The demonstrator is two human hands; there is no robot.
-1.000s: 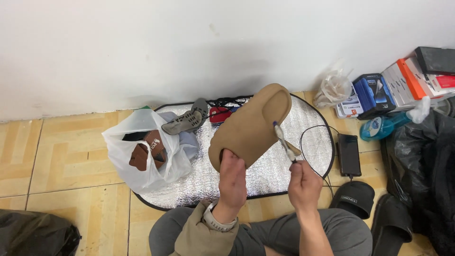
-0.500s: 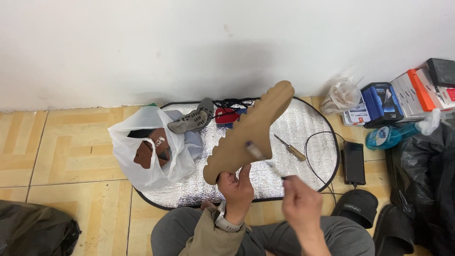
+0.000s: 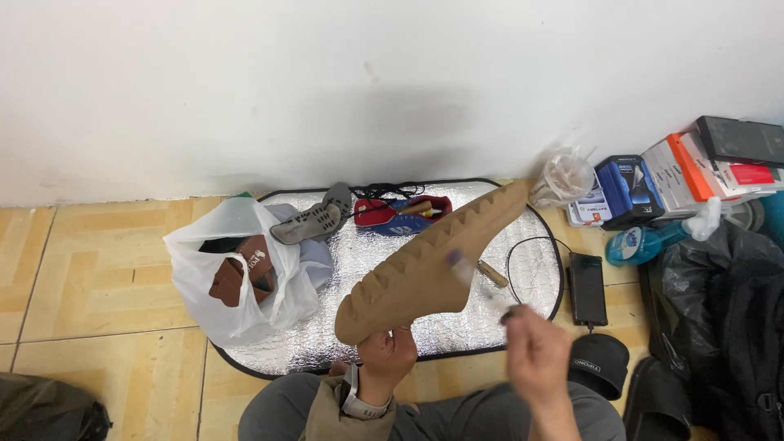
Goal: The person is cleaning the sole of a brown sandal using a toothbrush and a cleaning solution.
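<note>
My left hand grips the narrow near end of a tan foam slipper and holds it up over the silver mat, its ridged sole edge facing up and left. To the right and a little lower, my right hand is blurred. Its fingers pinch a thin tool whose pale purple tip reaches the slipper's side. A wooden-handled awl lies on the mat just behind the slipper.
A white plastic bag with a brown shoe sits left on the mat; a grey sole and a red-and-blue shoe lie behind. Right: a phone with cable, black slippers, boxes, a black bag.
The slipper turned from flat-on to edge-on and tilted. The right hand put the awl down on the mat, drew back toward me, and now holds a thin tool to the slipper.
</note>
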